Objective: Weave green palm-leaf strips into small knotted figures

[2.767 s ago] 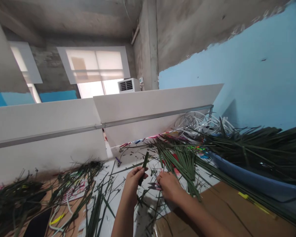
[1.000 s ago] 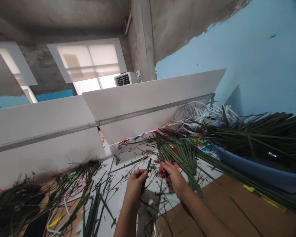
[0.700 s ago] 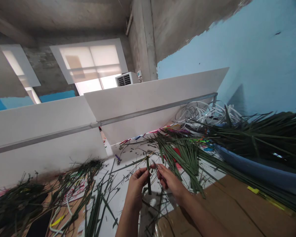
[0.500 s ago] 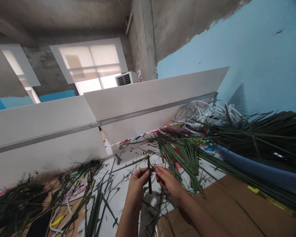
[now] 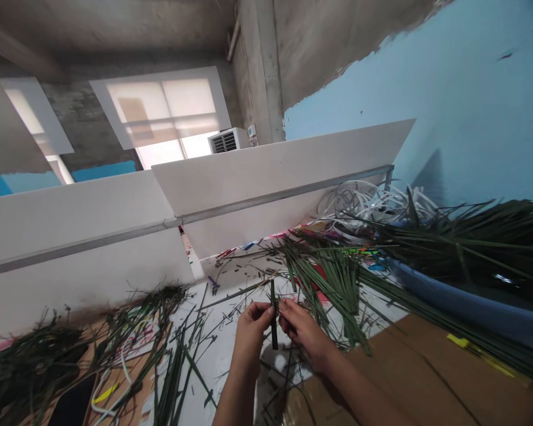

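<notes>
My left hand (image 5: 252, 328) pinches a short dark green leaf strip (image 5: 274, 337) between thumb and forefinger, holding it nearly upright above the white tabletop. Close on its right, my right hand (image 5: 306, 332) has its fingertips pressed together beside the strip's middle. Whatever those fingertips grip is too small to make out. Beyond and to the right of my hands lies a fanned bundle of long green leaves (image 5: 337, 284). Loose leaf strips (image 5: 171, 378) lie left of my left forearm.
A blue tub (image 5: 435, 296) heaped with long leaves stands at right, behind brown cardboard (image 5: 408, 367). Coiled white strips (image 5: 359, 201) sit at the back. Dark leaf scraps (image 5: 35, 361) and a dark phone-like slab (image 5: 73, 402) lie at left. White panels (image 5: 266, 177) border the table.
Both hands have shifted slightly to the right in the picture, together with the leaf strip. The strip's upper end has turned a little to the right. Its hold in my left hand continues.
</notes>
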`<state>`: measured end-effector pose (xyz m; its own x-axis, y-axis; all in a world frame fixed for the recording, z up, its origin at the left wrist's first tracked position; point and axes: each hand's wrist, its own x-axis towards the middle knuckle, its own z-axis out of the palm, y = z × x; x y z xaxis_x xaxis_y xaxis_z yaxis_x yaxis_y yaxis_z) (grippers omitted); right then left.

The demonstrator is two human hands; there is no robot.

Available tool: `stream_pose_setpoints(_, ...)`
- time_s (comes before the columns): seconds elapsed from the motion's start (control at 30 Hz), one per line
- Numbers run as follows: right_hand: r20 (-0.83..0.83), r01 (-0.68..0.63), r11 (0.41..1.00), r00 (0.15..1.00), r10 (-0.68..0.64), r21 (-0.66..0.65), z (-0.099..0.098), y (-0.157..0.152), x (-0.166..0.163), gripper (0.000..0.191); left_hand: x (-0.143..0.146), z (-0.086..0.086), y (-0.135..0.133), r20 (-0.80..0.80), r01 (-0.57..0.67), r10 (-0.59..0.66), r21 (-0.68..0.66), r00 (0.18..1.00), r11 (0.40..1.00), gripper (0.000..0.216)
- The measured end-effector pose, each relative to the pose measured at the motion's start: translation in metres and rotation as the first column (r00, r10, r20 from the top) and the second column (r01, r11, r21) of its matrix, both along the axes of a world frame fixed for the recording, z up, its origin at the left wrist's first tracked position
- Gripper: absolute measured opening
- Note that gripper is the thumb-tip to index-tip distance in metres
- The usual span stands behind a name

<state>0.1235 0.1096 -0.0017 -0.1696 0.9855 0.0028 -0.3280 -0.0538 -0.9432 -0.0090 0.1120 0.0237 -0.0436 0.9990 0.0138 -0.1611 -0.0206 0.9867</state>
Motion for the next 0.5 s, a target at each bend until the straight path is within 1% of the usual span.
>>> stream_pose_setpoints(0.13, 0.014, -0.001, 1.0, 1.0, 0.001, 0.025, 0.0014, 0.0, -0.0001, 0.046, 0.0003, -0.0012, 0.0009, -0.003, -0.006, 0.006, 0.012, 1.0, 1.0, 0.035)
stream_pose_setpoints(0.3, -0.006, 0.028, 0.998, 1.0, -0.028, 0.064, -0.0003, 0.0012, -0.0032, 0.047, 0.0015, -0.0018, 0.001, -0.008, -0.021, 0.021, 0.028, 1.0, 0.999, 0.035)
stream_pose_setpoints(0.5, 0.007, 0.026, 1.0, 1.0, -0.026, -0.012, 0.0011, -0.0025, -0.0071, 0.05, 0.0016, -0.0043, 0.0014, -0.026, -0.046, 0.047, 0.038, 0.999, 0.998, 0.033)
